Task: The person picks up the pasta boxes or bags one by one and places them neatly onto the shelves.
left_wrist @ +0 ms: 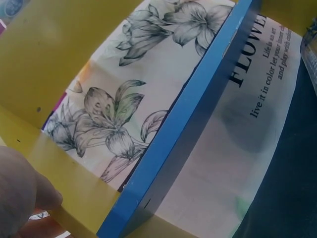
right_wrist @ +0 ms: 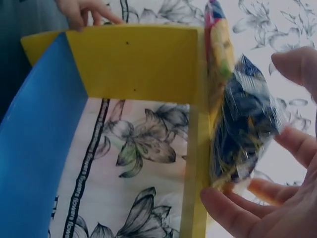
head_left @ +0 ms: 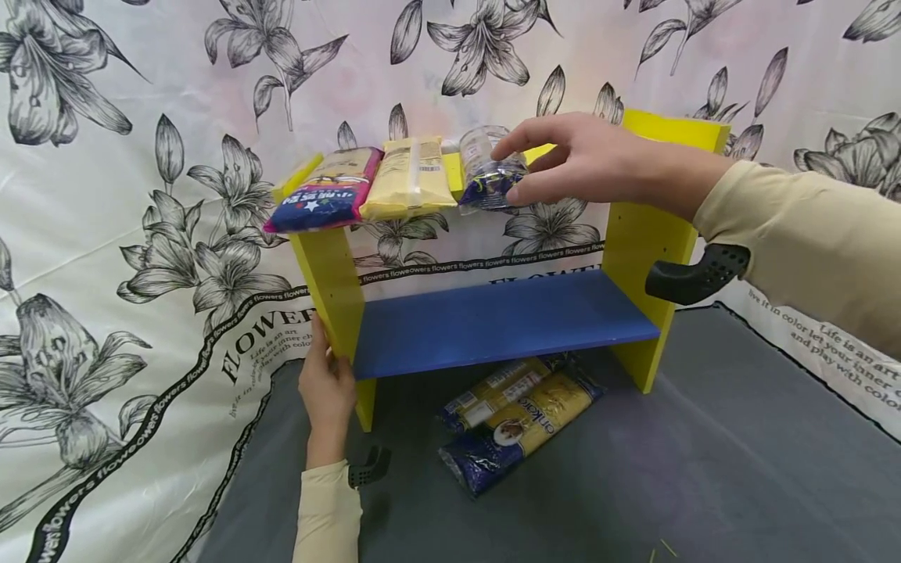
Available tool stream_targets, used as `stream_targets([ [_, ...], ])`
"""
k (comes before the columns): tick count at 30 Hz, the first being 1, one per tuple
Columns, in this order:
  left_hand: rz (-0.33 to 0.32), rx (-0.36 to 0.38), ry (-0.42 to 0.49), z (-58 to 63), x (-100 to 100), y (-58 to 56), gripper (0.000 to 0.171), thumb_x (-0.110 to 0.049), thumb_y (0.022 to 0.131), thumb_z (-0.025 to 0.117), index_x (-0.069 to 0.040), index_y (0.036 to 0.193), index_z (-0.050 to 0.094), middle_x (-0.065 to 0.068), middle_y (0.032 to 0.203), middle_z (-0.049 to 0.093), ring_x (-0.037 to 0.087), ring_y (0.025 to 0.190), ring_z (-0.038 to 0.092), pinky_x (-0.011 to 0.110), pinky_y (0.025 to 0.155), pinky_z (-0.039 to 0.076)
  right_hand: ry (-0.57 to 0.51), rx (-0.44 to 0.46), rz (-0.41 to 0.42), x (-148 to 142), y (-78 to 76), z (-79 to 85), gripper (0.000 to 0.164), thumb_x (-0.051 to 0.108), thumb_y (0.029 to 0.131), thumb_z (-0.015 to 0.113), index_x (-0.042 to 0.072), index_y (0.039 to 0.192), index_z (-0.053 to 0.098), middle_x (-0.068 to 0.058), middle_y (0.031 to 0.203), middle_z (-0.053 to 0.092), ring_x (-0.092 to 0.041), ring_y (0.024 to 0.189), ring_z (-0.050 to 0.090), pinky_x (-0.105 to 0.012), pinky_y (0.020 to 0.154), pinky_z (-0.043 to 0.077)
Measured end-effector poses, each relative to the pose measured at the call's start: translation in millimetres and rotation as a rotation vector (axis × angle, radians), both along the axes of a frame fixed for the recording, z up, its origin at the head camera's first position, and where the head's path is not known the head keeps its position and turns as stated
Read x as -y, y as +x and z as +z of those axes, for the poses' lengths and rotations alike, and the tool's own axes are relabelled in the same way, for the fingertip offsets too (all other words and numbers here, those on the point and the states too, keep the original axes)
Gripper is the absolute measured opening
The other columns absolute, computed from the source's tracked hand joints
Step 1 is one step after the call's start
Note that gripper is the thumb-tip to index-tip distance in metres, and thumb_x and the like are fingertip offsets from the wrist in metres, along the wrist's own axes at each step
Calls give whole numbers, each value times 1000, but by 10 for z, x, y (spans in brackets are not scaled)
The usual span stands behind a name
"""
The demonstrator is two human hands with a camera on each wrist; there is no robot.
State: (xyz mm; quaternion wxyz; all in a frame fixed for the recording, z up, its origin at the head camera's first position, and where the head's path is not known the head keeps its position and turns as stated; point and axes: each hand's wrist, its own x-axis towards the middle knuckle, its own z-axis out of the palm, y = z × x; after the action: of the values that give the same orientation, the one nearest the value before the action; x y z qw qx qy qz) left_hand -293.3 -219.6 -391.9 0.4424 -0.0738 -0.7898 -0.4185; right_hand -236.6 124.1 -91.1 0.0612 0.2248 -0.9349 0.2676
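Observation:
My left hand point(head_left: 327, 391) holds the yellow left side panel point(head_left: 329, 293) of a small shelf, the thumb on its inner face and fingers round the edge in the left wrist view. My right hand point(head_left: 580, 156) is spread at a clear-and-blue plastic bag point(head_left: 486, 188) lying on the yellow top board. In the right wrist view the thumb stands apart from this bag point(right_wrist: 245, 124), while fingers touch or nearly touch its side. Left of it on the top lie a pale yellow packet point(head_left: 411, 184) and a pink-and-blue packet point(head_left: 324, 191).
A blue board point(head_left: 507, 320) spans the shelf between its yellow sides. Under it, on the grey cloth point(head_left: 549, 516), lie a blue-and-yellow pasta packet point(head_left: 542, 414) and a second similar packet point(head_left: 486, 395). A flower-printed white curtain point(head_left: 176, 94) hangs behind.

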Motion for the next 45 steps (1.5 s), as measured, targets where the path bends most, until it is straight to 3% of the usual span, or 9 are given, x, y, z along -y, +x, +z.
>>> stream_targets([
  [4, -1, 11, 7, 2, 8, -4, 75, 15, 91, 53, -9, 160, 34, 28, 143, 56, 50, 114, 66, 61, 78, 59, -5, -29, -18, 71, -13, -7, 59, 33, 91, 68, 25, 148, 53, -4, 164, 37, -38, 146, 44, -64, 107, 44],
  [12, -12, -10, -1, 16, 9, -15, 73, 15, 91, 51, -7, 159, 34, 28, 143, 56, 50, 116, 65, 60, 77, 59, -76, -34, -37, 84, -118, -42, 54, 26, 90, 67, 23, 143, 57, -8, 159, 46, -36, 141, 50, -55, 102, 47],
  [26, -9, 1, -5, -43, 3, 20, 72, 13, 92, 52, -7, 159, 35, 29, 140, 58, 48, 113, 68, 50, 65, 55, -125, -19, -48, 185, -307, -122, 51, 25, 91, 64, 23, 142, 58, 2, 156, 50, -28, 141, 53, -40, 90, 47],
  [32, -9, -15, -12, -4, 6, -1, 72, 13, 93, 52, -7, 159, 34, 29, 138, 60, 48, 111, 69, 53, 67, 56, -102, -53, -57, 168, -294, -112, 55, 29, 93, 65, 25, 147, 54, 2, 161, 43, -30, 146, 47, -52, 106, 47],
  [37, -5, -6, 0, 14, 2, -8, 72, 12, 93, 52, -8, 160, 35, 29, 138, 61, 49, 111, 69, 52, 66, 56, -138, -175, -70, 80, -196, -205, 69, 35, 90, 71, 27, 154, 46, -2, 163, 41, -30, 143, 50, -57, 107, 48],
  [39, -4, 2, 8, 18, 1, -7, 72, 12, 93, 52, -9, 160, 35, 30, 137, 61, 49, 111, 68, 53, 67, 56, -181, -234, -78, 4, -138, -277, 70, 34, 88, 73, 24, 153, 48, -3, 159, 45, -28, 137, 55, -52, 105, 51],
  [42, -6, 23, 22, 18, -4, -1, 73, 11, 94, 52, -12, 160, 34, 29, 137, 61, 49, 112, 68, 54, 70, 57, -239, -284, -95, -162, -58, -400, 65, 31, 89, 73, 20, 149, 52, -6, 153, 51, -26, 126, 60, -29, 98, 54],
  [45, -6, 44, 25, 2, -17, 6, 72, 10, 94, 53, -12, 160, 34, 29, 138, 61, 48, 113, 68, 55, 71, 57, -251, -294, -131, -373, -3, -544, 59, 30, 90, 73, 16, 145, 56, -8, 147, 55, -14, 113, 62, -14, 83, 47],
])
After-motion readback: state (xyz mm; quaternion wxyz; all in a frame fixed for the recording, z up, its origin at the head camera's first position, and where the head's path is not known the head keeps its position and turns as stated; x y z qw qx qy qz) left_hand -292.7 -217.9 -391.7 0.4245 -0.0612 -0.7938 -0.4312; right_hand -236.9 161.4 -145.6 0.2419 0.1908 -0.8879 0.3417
